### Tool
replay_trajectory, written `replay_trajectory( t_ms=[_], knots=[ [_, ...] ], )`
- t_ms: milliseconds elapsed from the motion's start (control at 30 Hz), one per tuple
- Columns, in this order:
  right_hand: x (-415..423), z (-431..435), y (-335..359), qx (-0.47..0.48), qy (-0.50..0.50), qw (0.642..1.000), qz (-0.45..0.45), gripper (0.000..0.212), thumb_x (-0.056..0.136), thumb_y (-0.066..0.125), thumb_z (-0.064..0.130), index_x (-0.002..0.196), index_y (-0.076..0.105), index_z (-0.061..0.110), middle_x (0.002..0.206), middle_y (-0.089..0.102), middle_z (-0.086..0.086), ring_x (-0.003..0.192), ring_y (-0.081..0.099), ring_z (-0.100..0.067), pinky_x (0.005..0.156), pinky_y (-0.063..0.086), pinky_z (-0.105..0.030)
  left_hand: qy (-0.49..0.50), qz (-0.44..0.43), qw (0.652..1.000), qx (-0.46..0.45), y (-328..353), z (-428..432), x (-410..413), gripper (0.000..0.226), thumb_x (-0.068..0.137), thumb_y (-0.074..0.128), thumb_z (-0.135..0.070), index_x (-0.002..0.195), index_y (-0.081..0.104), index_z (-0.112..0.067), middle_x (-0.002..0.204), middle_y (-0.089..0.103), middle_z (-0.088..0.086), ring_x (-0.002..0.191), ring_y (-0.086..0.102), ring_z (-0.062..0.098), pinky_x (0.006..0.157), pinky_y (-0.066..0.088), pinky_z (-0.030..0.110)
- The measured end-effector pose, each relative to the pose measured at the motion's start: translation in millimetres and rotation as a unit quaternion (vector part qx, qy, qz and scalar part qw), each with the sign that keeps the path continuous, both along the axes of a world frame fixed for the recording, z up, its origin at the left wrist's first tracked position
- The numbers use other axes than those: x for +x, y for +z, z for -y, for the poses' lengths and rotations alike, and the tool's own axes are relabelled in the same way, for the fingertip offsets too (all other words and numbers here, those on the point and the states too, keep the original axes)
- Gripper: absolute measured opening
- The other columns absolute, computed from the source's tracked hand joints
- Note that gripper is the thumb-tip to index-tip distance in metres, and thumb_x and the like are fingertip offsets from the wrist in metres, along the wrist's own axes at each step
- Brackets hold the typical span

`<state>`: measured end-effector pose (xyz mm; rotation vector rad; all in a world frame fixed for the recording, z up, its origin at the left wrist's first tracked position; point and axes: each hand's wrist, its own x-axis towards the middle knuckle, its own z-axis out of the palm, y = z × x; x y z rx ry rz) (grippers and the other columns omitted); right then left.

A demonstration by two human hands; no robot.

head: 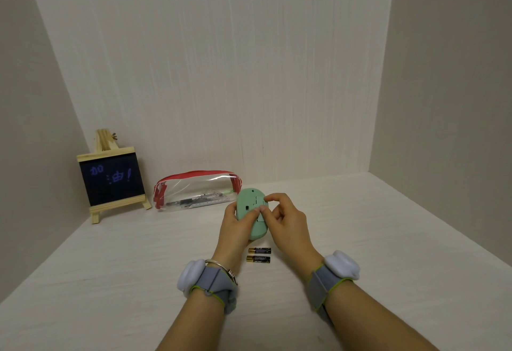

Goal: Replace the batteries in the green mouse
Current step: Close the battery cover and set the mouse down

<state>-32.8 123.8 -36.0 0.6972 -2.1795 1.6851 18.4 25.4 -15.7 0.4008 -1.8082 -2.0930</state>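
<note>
The green mouse (247,201) is held up off the table with its underside turned toward me. My left hand (235,228) grips it from the left and below, thumb across the base. My right hand (285,220) touches the battery cover on the underside with thumb and forefinger. The cover looks closed. Two black-and-gold batteries (259,255) lie side by side on the white table (110,281), just below the mouse and between my wrists.
A clear pencil case (194,192) with red trim lies behind the mouse against the back wall. A small wooden easel with a blackboard (112,179) stands at the back left. Walls close in the left, back and right.
</note>
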Motion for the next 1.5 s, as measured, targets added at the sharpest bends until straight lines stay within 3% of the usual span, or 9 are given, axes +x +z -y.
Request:
replay_trajectory(
  t_ms=[167,267,500,567,633,833,1300,1500],
  knots=[
    [0.5,0.3,0.3,-0.016,0.004,1.0,0.003,0.006,0.09,0.056,0.026,0.096,0.058,0.027,0.052,0.045,0.007,0.051,0.045,-0.003,0.055,0.04,-0.021,0.009,0.004,1.0,-0.011,-0.2,0.8,-1.1,0.044,0.09,0.059,-0.014,0.132,0.044,-0.013,0.12,0.059,0.013,0.101,0.062,0.027,0.087,0.056,0.044],
    [1.0,-0.1,1.4,-0.033,0.006,0.999,0.017,0.009,0.09,0.057,0.024,0.099,0.057,0.026,0.058,0.049,0.007,0.054,0.047,-0.004,0.058,0.043,-0.022,0.008,0.002,1.0,-0.015,0.0,0.2,-0.9,0.044,0.09,0.058,-0.014,0.132,0.044,-0.013,0.12,0.058,0.012,0.097,0.062,0.024,0.085,0.056,0.043],
    [3.1,2.6,4.4,-0.063,0.073,0.989,0.115,0.038,0.096,0.047,0.024,0.133,0.044,0.019,0.112,0.055,0.003,0.1,0.055,-0.012,0.083,0.048,-0.02,-0.006,-0.005,1.0,0.004,0.3,-0.7,-0.5,0.041,0.092,0.055,-0.015,0.131,0.044,-0.014,0.12,0.059,0.012,0.099,0.063,0.024,0.082,0.057,0.041],
    [3.6,3.1,3.5,-0.086,0.106,0.979,0.153,0.039,0.097,0.043,0.023,0.135,0.044,0.018,0.119,0.056,0.003,0.107,0.055,-0.011,0.087,0.046,-0.018,-0.011,-0.007,1.0,0.011,0.3,-1.3,0.0,0.04,0.092,0.055,-0.014,0.13,0.045,-0.015,0.12,0.06,0.012,0.1,0.063,0.024,0.082,0.057,0.041],
    [3.1,4.0,1.6,-0.108,0.126,0.971,0.169,0.035,0.097,0.041,0.022,0.132,0.049,0.019,0.125,0.059,0.001,0.112,0.057,-0.012,0.095,0.047,-0.025,-0.018,-0.008,1.0,0.015,0.4,-2.0,0.7,0.038,0.092,0.054,-0.013,0.129,0.046,-0.015,0.119,0.06,0.012,0.101,0.063,0.025,0.081,0.058,0.04],
    [3.0,3.8,1.2,-0.13,0.127,0.969,0.168,0.029,0.097,0.04,0.019,0.12,0.058,0.023,0.118,0.064,0.0,0.109,0.06,-0.014,0.097,0.049,-0.036,-0.047,-0.018,0.999,0.011,0.3,-4.6,2.9,0.046,0.086,0.058,-0.003,0.13,0.045,-0.011,0.118,0.061,0.014,0.101,0.064,0.026,0.084,0.057,0.041],
    [3.1,3.5,2.7,-0.123,0.105,0.976,0.148,0.027,0.095,0.045,0.016,0.118,0.058,0.018,0.109,0.065,0.003,0.1,0.061,-0.004,0.083,0.052,-0.02,-0.033,-0.031,0.999,-0.027,-1.3,-4.2,1.6,0.051,0.082,0.066,-0.003,0.128,0.047,-0.013,0.115,0.063,0.012,0.101,0.066,0.025,0.077,0.06,0.035],
    [4.8,1.8,4.0,-0.123,0.101,0.978,0.134,0.024,0.094,0.047,0.013,0.114,0.058,0.02,0.099,0.064,0.011,0.094,0.062,0.0,0.075,0.052,-0.012,-0.038,-0.032,0.998,-0.025,0.1,-4.5,2.7,0.049,0.082,0.065,-0.002,0.127,0.048,-0.014,0.113,0.064,0.012,0.101,0.066,0.026,0.08,0.059,0.039]
  ],
)
